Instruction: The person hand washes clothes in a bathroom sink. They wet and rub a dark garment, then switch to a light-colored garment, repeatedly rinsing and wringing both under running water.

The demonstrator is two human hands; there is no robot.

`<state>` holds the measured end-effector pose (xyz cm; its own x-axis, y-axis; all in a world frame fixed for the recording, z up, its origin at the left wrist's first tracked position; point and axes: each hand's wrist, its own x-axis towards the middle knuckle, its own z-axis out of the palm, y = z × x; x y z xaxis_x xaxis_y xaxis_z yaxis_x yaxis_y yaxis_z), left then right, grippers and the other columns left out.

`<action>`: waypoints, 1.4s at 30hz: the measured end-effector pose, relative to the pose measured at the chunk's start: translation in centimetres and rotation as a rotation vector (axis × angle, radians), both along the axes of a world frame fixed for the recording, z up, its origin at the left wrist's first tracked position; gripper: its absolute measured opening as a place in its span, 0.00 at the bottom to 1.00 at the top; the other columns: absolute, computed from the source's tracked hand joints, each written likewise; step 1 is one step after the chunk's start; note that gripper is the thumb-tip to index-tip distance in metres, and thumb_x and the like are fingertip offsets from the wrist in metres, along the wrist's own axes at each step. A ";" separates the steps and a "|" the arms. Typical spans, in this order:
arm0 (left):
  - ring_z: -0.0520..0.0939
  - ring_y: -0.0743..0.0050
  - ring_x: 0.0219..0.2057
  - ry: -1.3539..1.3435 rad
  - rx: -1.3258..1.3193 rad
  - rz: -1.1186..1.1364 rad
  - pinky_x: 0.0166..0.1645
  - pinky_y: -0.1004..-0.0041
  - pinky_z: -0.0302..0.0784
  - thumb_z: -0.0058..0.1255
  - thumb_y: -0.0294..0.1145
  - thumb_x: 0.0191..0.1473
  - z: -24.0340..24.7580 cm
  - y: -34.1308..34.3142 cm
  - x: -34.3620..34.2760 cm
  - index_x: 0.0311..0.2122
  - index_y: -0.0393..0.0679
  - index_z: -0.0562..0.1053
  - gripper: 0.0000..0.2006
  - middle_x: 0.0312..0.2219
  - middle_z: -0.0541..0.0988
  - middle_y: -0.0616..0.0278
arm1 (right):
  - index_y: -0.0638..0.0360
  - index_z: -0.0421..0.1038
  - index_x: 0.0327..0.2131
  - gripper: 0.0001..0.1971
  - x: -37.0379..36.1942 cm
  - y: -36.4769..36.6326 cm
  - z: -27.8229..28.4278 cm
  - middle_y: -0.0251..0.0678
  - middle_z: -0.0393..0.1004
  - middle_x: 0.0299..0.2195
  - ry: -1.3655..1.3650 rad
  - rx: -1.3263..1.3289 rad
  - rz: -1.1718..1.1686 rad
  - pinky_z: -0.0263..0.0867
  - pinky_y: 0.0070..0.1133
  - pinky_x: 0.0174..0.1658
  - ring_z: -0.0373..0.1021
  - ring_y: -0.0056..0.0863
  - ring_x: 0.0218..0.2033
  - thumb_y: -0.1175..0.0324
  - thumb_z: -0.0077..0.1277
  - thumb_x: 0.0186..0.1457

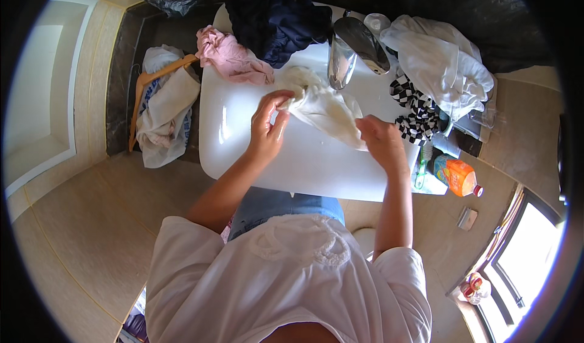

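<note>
A wet-looking white cloth [325,109] is stretched between my two hands over a white basin [231,142]. My left hand [269,123] pinches its left end, thumb and fingertips curved toward each other. At the right, my right hand [384,141] is closed on the other end, lower than the left one. The cloth's far part hangs near the basin's inside, below a shiny metal tap [344,60]; whether it touches the bottom I cannot tell. A pink cloth [234,57] and a dark navy garment [277,24] lie over the basin's far left edge.
To the right are a bundled white cloth [435,57], a black-and-white checked cloth [417,115], a green-handled brush [422,166] and an orange bottle [459,176]. A wooden hanger [140,97] and a plastic bag [164,151] with a cloth stand at the left.
</note>
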<state>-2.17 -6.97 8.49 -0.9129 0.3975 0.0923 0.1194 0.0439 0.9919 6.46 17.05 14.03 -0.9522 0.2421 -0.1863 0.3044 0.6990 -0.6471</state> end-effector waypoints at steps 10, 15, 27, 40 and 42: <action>0.70 0.63 0.42 0.350 -0.099 -0.311 0.42 0.71 0.70 0.49 0.17 0.47 3.5 1.3 0.3 0.36 0.38 0.73 0.09 0.40 0.70 0.58 | 0.53 0.71 0.40 0.18 -5.4 -3.1 -8.6 0.34 0.70 0.46 0.234 -0.181 0.385 0.52 0.36 0.58 0.63 0.41 0.51 0.77 0.49 0.42; 0.74 0.58 0.36 0.388 -0.243 -0.160 0.39 0.69 0.73 0.48 0.11 0.41 2.6 -0.8 -0.5 0.36 0.36 0.72 0.14 0.36 0.72 0.54 | 0.61 0.69 0.36 0.15 -4.1 -1.3 -7.5 0.39 0.73 0.33 0.016 -0.533 -0.124 0.63 0.23 0.45 0.69 0.26 0.38 0.79 0.52 0.39; 0.72 0.66 0.29 1.014 -0.270 0.260 0.24 0.78 0.70 0.54 0.11 0.32 9.5 0.0 -3.3 0.30 0.38 0.75 0.14 0.32 0.73 0.58 | 0.58 0.54 0.21 0.16 -3.7 -1.5 0.8 0.31 0.59 0.21 0.960 -0.391 -0.254 0.67 0.22 0.36 0.60 0.21 0.25 0.88 0.51 0.38; 0.63 0.53 0.54 0.648 -0.711 -0.235 0.56 0.48 0.54 0.51 0.31 0.47 -5.4 4.1 -3.2 0.43 0.49 0.71 0.15 0.50 0.67 0.61 | 0.55 0.72 0.40 0.15 -5.0 0.0 -8.8 0.36 0.70 0.42 0.314 0.383 0.155 0.61 0.32 0.48 0.66 0.35 0.45 0.63 0.54 0.47; 0.57 0.49 0.59 0.696 -0.895 -0.241 0.57 0.38 0.46 0.49 0.39 0.51 -7.5 5.8 -3.4 0.53 0.56 0.67 0.21 0.56 0.62 0.60 | 0.57 0.70 0.42 0.16 -6.0 -1.0 -10.8 0.39 0.66 0.48 0.337 0.453 0.190 0.55 0.38 0.54 0.60 0.39 0.52 0.62 0.50 0.49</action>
<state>-5.57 -1.21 0.96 -0.6671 0.7312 0.1425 0.7279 0.5990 0.3338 0.48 16.04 3.26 -0.9753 0.0462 0.2161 -0.0239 0.9502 -0.3108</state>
